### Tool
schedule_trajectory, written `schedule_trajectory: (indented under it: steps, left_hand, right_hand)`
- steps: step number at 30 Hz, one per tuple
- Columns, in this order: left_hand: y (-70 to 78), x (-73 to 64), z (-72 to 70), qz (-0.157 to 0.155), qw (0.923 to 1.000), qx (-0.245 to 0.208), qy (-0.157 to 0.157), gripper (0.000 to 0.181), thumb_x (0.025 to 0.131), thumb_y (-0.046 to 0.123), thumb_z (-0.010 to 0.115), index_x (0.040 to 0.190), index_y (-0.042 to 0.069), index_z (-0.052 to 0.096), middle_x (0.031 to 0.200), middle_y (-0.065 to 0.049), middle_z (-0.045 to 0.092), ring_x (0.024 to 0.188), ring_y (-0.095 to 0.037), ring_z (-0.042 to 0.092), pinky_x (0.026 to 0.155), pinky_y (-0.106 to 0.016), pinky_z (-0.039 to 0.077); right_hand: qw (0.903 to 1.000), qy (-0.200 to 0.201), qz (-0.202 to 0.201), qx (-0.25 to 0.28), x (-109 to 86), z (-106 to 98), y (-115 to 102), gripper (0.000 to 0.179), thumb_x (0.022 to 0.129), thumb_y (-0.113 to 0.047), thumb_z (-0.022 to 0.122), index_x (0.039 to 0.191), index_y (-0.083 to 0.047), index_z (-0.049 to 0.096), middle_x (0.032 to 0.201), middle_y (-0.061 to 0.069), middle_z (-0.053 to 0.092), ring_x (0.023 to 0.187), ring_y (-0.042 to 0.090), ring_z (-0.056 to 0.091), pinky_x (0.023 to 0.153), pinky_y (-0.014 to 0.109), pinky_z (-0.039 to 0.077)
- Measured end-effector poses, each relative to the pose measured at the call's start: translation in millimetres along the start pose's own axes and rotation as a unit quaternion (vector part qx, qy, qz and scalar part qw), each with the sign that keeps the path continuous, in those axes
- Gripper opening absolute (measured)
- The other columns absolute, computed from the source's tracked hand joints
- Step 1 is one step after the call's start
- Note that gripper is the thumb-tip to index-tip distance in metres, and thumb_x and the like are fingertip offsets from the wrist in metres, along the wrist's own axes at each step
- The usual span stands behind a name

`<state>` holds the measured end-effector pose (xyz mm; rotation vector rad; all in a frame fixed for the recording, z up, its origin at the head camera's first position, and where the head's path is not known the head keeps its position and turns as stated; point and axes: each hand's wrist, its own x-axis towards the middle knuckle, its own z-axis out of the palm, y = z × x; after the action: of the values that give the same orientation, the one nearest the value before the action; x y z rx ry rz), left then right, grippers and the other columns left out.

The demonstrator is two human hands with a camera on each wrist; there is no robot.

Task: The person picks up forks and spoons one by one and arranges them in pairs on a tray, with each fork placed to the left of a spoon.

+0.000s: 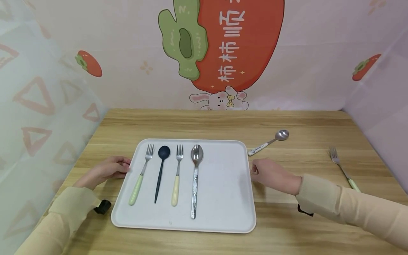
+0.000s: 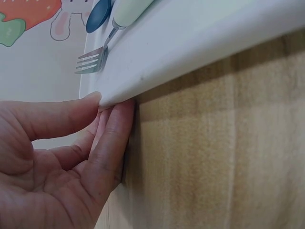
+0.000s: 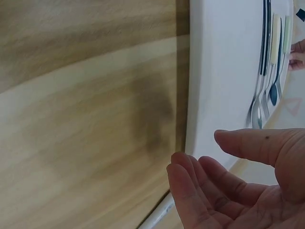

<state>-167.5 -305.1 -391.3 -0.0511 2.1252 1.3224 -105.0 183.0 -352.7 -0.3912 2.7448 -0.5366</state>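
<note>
A white tray lies on the wooden table, carrying a fork with a pale green handle, a black spoon, a fork with a cream handle and a large metal spoon. At the tray's left edge, my left hand pinches the rim; the left wrist view shows the thumb on top and fingers underneath. Beside the right edge is my right hand. In the right wrist view its thumb and fingers stand apart around the rim, without gripping it.
A spoon with a white handle lies on the table behind my right hand. Farther right is another fork with a pale green handle, partly hidden by the right sleeve. A patterned wall covering borders the table's back and sides.
</note>
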Motion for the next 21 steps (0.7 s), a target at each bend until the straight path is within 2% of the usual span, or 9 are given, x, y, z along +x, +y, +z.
schedule_trajectory:
  steps: [6,13,21]
  left_hand:
    - [-0.9,-0.6,0.8,-0.001,1.0000,0.001,0.004,0.043,0.088,0.001,0.053,0.120,-0.019,0.032,0.089,-0.005,0.051,0.078,-0.009,0.056,0.073,-0.026,0.052]
    - [0.3,-2.5,3.1,0.007,0.9999,-0.014,-0.003,0.041,0.088,0.000,0.051,0.119,-0.019,0.033,0.088,-0.003,0.052,0.078,-0.009,0.057,0.073,-0.026,0.052]
    - [0.9,-2.9,3.9,0.005,0.9999,-0.010,0.000,0.040,0.087,0.000,0.051,0.118,-0.018,0.034,0.087,-0.003,0.051,0.077,-0.009,0.056,0.072,-0.026,0.052]
  right_hand:
    - [0.9997,0.002,0.023,-0.009,-3.5,-7,16,0.008,0.077,-0.007,0.058,0.082,-0.001,0.058,0.070,0.003,0.054,0.061,0.015,0.047,0.052,0.026,0.041]
    - [0.9954,-0.059,0.076,-0.005,-14.0,-17,36,0.022,0.078,-0.014,0.063,0.088,0.004,0.057,0.074,0.006,0.055,0.065,0.018,0.048,0.055,0.031,0.043]
    - [0.9940,-0.065,0.087,-0.010,-21.9,-25,56,0.025,0.077,-0.017,0.066,0.084,0.004,0.056,0.076,0.008,0.054,0.067,0.020,0.047,0.056,0.032,0.043]
